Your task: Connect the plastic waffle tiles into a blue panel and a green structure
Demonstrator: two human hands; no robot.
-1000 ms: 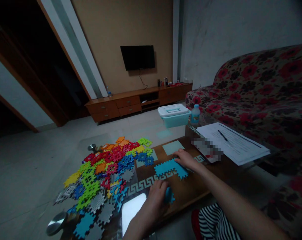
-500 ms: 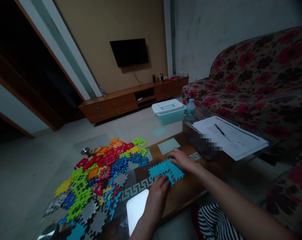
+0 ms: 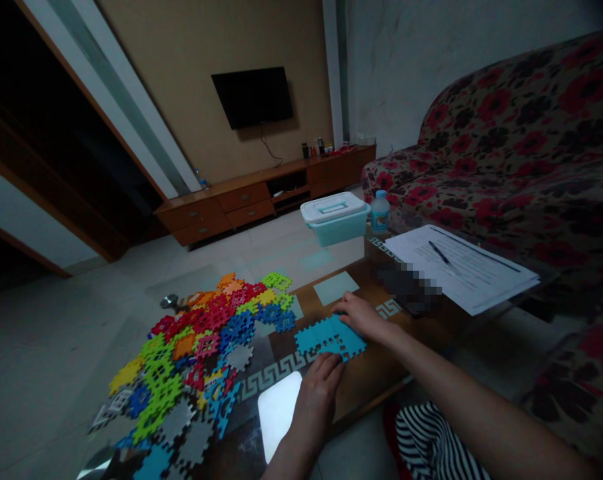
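Teal foam puzzle tiles (image 3: 328, 338), locked into one flat sheet, lie on a glass-topped coffee table (image 3: 376, 377) directly beneath the person's fingers in the head camera view. The right hand (image 3: 364, 318) lays close-set fingers along the sheet's upper edge. The left hand (image 3: 317, 400) has narrowly spaced fingers (image 3: 328, 367) at its lower edge; whether either hand grips cannot be told. Left of those fingers sits a heap of multicoloured foam tiles (image 3: 196, 353). Beyond the right fingertips lie printed papers (image 3: 461, 267) with a pen (image 3: 438, 252).
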